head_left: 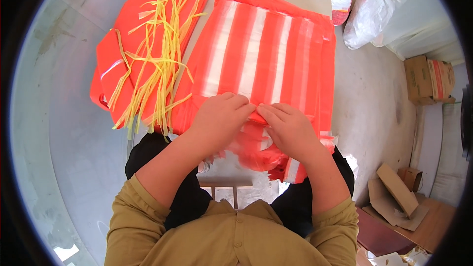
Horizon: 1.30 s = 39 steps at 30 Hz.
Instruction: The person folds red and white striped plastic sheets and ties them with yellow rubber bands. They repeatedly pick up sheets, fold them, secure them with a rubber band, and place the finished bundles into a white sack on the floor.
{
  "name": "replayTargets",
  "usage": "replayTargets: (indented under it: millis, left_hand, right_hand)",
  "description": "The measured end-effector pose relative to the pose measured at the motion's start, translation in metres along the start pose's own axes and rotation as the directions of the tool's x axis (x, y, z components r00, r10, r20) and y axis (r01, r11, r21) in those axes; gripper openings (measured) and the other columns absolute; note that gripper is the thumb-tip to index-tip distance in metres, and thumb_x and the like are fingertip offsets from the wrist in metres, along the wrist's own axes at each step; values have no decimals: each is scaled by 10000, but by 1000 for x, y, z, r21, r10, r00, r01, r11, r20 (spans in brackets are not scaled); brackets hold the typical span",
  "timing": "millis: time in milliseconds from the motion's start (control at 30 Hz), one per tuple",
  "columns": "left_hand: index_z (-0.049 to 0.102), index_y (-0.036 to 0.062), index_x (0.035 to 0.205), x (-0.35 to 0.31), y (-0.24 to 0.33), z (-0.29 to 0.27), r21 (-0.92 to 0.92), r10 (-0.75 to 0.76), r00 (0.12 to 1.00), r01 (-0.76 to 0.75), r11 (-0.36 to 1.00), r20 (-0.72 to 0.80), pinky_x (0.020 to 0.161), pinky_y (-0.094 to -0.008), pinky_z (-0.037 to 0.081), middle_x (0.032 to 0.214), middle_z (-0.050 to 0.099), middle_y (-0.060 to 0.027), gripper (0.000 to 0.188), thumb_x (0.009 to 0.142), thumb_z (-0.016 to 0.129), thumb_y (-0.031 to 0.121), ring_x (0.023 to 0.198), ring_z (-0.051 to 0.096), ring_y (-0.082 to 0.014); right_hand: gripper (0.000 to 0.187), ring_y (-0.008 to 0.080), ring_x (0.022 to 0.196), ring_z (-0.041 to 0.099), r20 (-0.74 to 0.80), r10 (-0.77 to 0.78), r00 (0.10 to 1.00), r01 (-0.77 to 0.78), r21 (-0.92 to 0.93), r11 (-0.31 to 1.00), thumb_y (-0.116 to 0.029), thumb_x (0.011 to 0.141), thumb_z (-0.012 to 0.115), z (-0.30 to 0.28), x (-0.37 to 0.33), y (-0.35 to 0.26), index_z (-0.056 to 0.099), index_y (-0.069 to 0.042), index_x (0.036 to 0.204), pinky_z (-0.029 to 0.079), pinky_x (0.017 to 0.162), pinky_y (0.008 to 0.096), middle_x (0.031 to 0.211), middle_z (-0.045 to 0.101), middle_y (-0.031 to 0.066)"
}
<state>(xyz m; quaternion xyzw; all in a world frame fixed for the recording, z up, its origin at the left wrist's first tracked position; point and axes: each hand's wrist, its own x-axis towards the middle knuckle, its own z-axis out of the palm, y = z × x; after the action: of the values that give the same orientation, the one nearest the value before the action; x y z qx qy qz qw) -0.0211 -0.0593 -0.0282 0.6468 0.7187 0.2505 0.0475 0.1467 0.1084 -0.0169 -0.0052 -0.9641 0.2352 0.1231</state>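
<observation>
A stack of red-and-clear striped plastic bags [268, 54] lies flat in front of me, its crumpled near edge hanging over the table's side towards my lap. My left hand [224, 116] and my right hand [286, 125] meet at that near edge, fingertips almost touching. Both pinch the red plastic, thumbs and fingers closed on it. Below my fingers the loose ends of the bags bunch and fold downward. To the left is a pile of folded red bags [128, 15], with a loose bundle of yellow plastic strips [165, 64] lying across it.
The pale table [197, 34] carries both piles. White sacks [370, 10] stand beyond the far right corner. Cardboard boxes [429, 80] sit at the right wall, and an opened carton [394, 199] lies on a brown surface at lower right.
</observation>
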Motion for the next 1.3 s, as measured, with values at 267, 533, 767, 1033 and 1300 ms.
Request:
replayTargets:
  millis: [267,533,767,1033,1300]
  left_hand:
    - [712,49,1131,-6,-12,-16,37,-95,993,98,995,-68,874,-430,574,1070,730,-116,360,777,686,-10,1037,690,-324]
    - [701,43,1096,-30,-21,-48,-71,-252,964,258,963,88,812,-420,564,1019,733,-129,297,806,729,-18,967,701,-334]
    - [679,-1,1076,-25,-16,-61,-335,-555,797,604,723,239,699,-339,521,846,674,-100,177,946,741,104,759,645,-195]
    - [641,15,1093,-24,-47,-35,-475,-644,729,663,579,233,684,-293,482,818,632,-16,130,1015,675,113,751,589,-105]
    - [595,34,1069,-17,-46,-29,-451,-703,700,671,589,123,677,-290,498,827,673,-48,134,986,673,104,773,640,-113]
  right_hand:
    - [411,320,1010,700,-34,105,994,-107,-46,993,22,824,643,-2,0,-1,671,-49,1228,593,815,408,1065,736,116]
    - [296,371,888,681,278,195,941,-200,-11,980,-42,932,618,-36,-5,-2,691,-48,1219,552,740,440,983,730,158]
    - [189,225,715,547,457,436,775,-593,290,751,-184,984,631,-47,11,33,626,4,967,476,684,384,763,561,101]
    - [191,88,666,469,417,586,694,-715,306,629,-163,963,690,-24,26,57,664,-5,858,425,611,306,684,505,-10]
    - [168,189,818,636,101,588,803,-594,225,773,-135,911,749,-22,16,49,694,-1,996,520,740,347,871,679,72]
